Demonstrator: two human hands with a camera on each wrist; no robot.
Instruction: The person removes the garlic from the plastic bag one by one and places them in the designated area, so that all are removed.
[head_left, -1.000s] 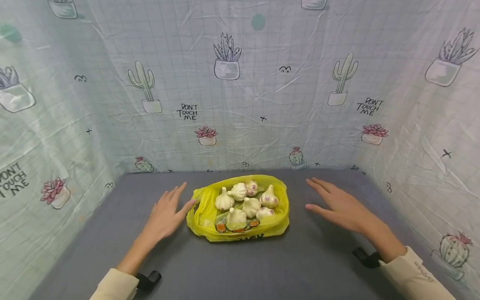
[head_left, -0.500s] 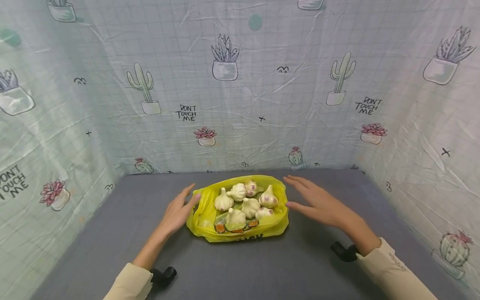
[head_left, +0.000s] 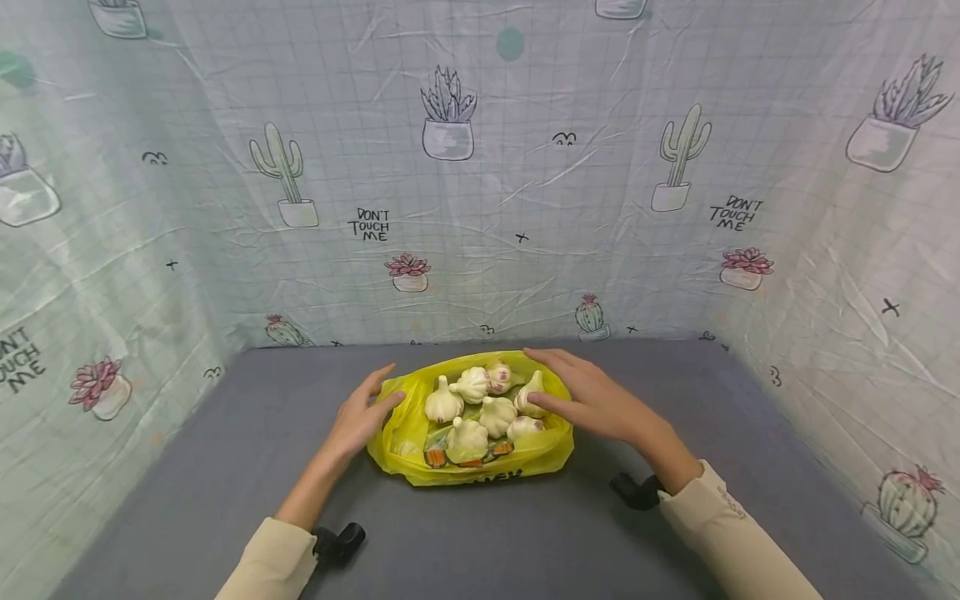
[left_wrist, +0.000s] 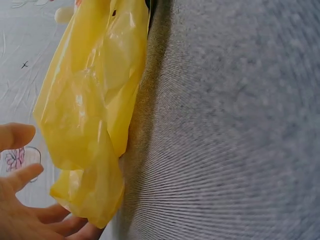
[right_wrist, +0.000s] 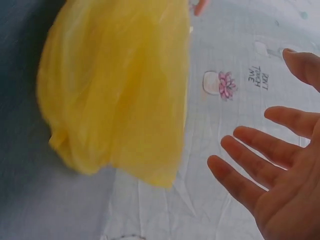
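Note:
A yellow plastic bag (head_left: pixel 540 458), its mouth spread wide, lies on the grey table with several garlic bulbs (head_left: pixel 467 440) inside. At the bag's left end is my left hand (head_left: pixel 357 427), thumb and fingers apart. In the left wrist view, some fingertips of that hand (left_wrist: pixel 22 212) reach behind the crumpled bag end (left_wrist: pixel 85 115). My right hand (head_left: pixel 600 406) is over the bag's right side, its thumb overlapping a bulb in the head view. The right wrist view has this hand (right_wrist: pixel 285 165) with fingers spread and a gap between it and the bag (right_wrist: pixel 120 90).
The grey tabletop (head_left: pixel 480 542) extends around the bag. Behind and at both sides hangs a pale curtain (head_left: pixel 480 192) printed with potted cacti and lettering. A black strap mount (head_left: pixel 339 543) sits on the left wrist, another black mount (head_left: pixel 636 491) on the right.
My right hand has moved left from beside the bag to over its right side. My left hand has come slightly right, to the bag's left end. The bag and garlic keep their place.

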